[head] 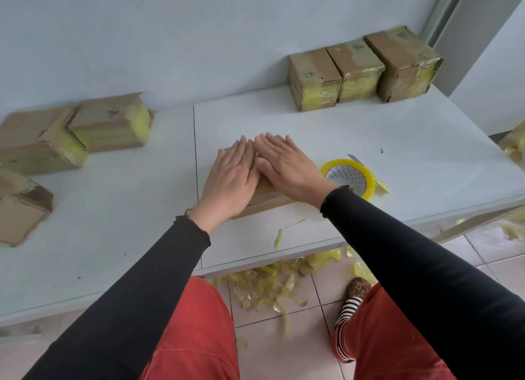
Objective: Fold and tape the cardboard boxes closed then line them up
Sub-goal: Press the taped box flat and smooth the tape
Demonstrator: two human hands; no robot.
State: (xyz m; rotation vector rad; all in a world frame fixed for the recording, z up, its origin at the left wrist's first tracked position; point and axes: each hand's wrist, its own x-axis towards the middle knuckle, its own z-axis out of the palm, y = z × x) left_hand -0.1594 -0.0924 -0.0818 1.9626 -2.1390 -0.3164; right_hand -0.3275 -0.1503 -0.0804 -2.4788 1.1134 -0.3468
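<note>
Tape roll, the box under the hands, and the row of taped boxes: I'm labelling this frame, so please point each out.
tape roll [366, 178]: head view, on its yellow rim.
box under the hands [265, 199]: head view, near side wall.
row of taped boxes [358, 67]: head view, middle box.

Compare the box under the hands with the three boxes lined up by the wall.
The box under the hands sits mid-table, both hands pressing flat on top: left hand, right hand. The three boxes stand untouched in a touching row against the wall. Yellowish tape shows on the row's faces; none shows on the little visible of the pressed box. All are brown cardboard.
</note>
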